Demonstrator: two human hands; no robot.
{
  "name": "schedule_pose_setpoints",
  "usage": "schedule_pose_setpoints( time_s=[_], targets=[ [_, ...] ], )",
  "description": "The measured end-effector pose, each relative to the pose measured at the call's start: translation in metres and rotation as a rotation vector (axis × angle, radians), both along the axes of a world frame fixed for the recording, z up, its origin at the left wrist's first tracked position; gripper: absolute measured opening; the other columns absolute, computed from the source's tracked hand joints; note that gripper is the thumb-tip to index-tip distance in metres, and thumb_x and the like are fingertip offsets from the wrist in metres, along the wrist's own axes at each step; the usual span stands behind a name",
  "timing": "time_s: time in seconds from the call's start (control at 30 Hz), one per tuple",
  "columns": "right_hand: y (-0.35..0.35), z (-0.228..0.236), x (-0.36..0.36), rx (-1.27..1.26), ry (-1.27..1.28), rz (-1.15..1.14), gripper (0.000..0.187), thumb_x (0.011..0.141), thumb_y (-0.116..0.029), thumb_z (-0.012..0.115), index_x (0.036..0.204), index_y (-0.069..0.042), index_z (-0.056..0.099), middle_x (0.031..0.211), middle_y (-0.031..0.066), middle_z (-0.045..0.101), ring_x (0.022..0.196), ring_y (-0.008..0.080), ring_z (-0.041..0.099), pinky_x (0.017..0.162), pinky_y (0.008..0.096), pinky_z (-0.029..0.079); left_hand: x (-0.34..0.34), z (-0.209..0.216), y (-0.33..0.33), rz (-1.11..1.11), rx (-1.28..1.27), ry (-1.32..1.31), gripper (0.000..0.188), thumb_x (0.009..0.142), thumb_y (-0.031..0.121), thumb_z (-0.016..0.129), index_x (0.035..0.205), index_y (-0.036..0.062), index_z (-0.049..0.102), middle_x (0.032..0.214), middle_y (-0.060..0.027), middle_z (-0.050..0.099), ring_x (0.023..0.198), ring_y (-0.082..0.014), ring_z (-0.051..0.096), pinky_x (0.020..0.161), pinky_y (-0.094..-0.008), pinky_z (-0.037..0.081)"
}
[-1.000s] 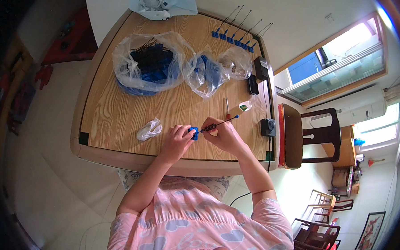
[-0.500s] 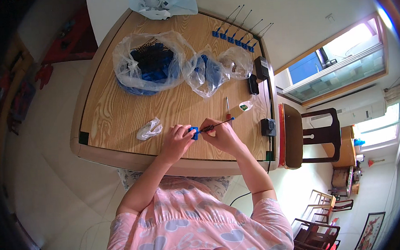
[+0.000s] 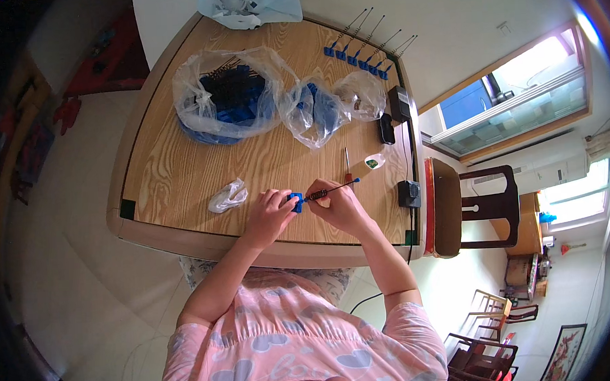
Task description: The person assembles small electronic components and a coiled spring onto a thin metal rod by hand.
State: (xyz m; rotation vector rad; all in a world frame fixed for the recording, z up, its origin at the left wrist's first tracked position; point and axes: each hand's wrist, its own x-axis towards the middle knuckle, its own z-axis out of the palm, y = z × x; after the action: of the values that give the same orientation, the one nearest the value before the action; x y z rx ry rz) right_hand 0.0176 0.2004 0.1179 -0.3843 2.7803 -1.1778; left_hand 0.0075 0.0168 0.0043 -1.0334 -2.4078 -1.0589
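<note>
Near the front edge of the desk (image 3: 175, 182), we see the left hand (image 3: 270, 216) gripping a small blue piece (image 3: 296, 203); immediately right, the right hand (image 3: 338, 206) pinches a black coiled rod (image 3: 319, 194). Rod axis: rightward and away, blue tip (image 3: 357, 180) outermost. Inner end lies at the piece; we cannot tell whether joined.

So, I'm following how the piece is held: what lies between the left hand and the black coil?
In the head view, the blue block lies between the left hand, which holds it, and the black coil, held in the right hand.
</note>
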Motion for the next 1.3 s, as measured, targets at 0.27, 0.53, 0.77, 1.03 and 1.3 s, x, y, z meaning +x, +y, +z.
schedule_pose_setpoints(
  time_s=[0.27, 0.53, 0.77, 1.03, 1.3],
  targets=[
    [-0.002, 0.001, 0.0, 0.006, -0.023, 0.005, 0.014, 0.078, -0.003, 0.067, 0.091, 0.001, 0.061, 0.083, 0.0113, 0.065, 0.079, 0.0215, 0.066, 0.072, 0.0299, 0.051, 0.0, 0.0, 0.0, 0.013, -0.022, -0.015, 0.046, 0.071, 0.014, 0.076, 0.113, 0.0134, 0.058, 0.115, -0.0055, 0.058, 0.102, -0.0251, 0.055, 0.086, -0.0397, 0.044],
    [0.0, -0.006, 0.003, -0.024, -0.007, -0.027, 0.014, 0.079, -0.006, 0.069, 0.091, 0.0, 0.062, 0.082, 0.0107, 0.066, 0.078, 0.0217, 0.066, 0.072, 0.0309, 0.051, 0.0, 0.0, 0.0, 0.009, 0.013, -0.021, 0.047, 0.069, 0.014, 0.077, 0.112, 0.0135, 0.058, 0.11, -0.0055, 0.057, 0.099, -0.0252, 0.055, 0.085, -0.0396, 0.044],
    [0.002, -0.02, 0.016, -0.086, 0.047, -0.179, 0.011, 0.079, -0.006, 0.069, 0.088, -0.002, 0.064, 0.082, 0.0081, 0.067, 0.076, 0.017, 0.066, 0.072, 0.0291, 0.051, -0.002, 0.013, 0.001, 0.004, 0.016, -0.139, 0.033, 0.07, 0.018, 0.076, 0.101, 0.0157, 0.065, 0.105, -0.0038, 0.056, 0.096, -0.0243, 0.054, 0.083, -0.0393, 0.044],
    [0.003, -0.047, 0.036, -0.368, 0.054, -0.324, 0.018, 0.079, 0.001, 0.069, 0.097, 0.0, 0.066, 0.091, 0.0063, 0.067, 0.082, 0.0115, 0.065, 0.075, 0.0242, 0.051, 0.002, 0.014, 0.003, -0.042, 0.296, -0.282, 0.012, 0.077, 0.012, 0.071, 0.088, 0.0075, 0.066, 0.098, -0.0078, 0.061, 0.093, -0.0276, 0.058, 0.08, -0.0401, 0.048],
    [-0.007, -0.039, 0.068, -0.813, -0.03, -0.394, 0.019, 0.083, 0.004, 0.066, 0.102, 0.002, 0.064, 0.096, 0.0034, 0.066, 0.085, 0.0094, 0.062, 0.073, 0.0216, 0.05, 0.021, 0.067, -0.017, -0.106, 0.251, -0.268, 0.013, 0.074, 0.003, 0.071, 0.085, 0.0042, 0.064, 0.095, -0.0084, 0.06, 0.092, -0.0278, 0.059, 0.076, -0.0373, 0.05]
  ],
)
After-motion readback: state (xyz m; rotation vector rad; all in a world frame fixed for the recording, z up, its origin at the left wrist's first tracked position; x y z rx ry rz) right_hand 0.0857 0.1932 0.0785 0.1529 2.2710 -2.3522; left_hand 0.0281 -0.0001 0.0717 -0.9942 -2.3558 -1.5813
